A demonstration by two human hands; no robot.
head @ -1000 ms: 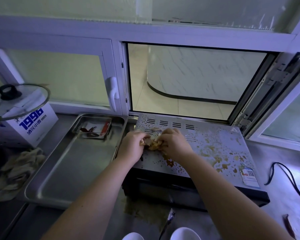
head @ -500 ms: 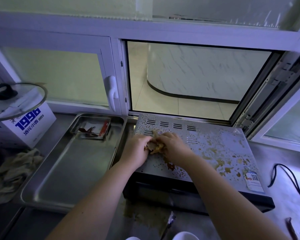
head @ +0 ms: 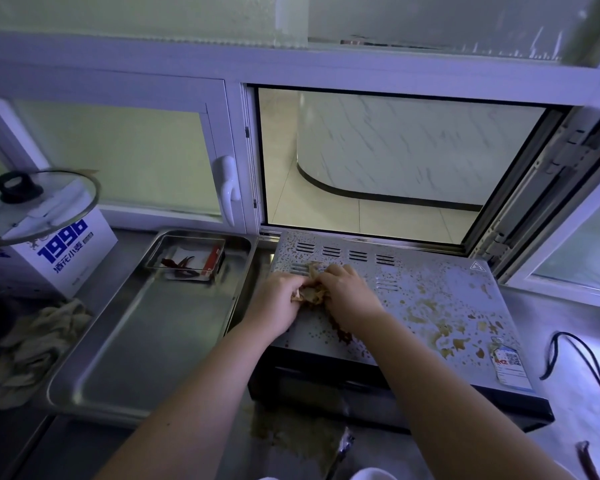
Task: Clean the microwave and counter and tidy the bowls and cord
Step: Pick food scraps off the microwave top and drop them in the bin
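Hands number two: left hand (head: 278, 301) and right hand (head: 351, 295) both clutch one stained wad (head: 310, 293) atop one spattered microwave (head: 430, 292) on the desk (head: 555, 308); one black cord (head: 576, 353) lies right of it, one steel tray (head: 136, 344) left.

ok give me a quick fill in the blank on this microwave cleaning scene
1. The left hand and right hand both grip a stained wad on the ____ of the microwave.
2. The steel tray lies on the microwave's ____ side.
3. The black cord lies on the counter to the microwave's ____.
4. The glass lid sits on a white box printed with the number ____.

Missing words: top; left; right; 1996
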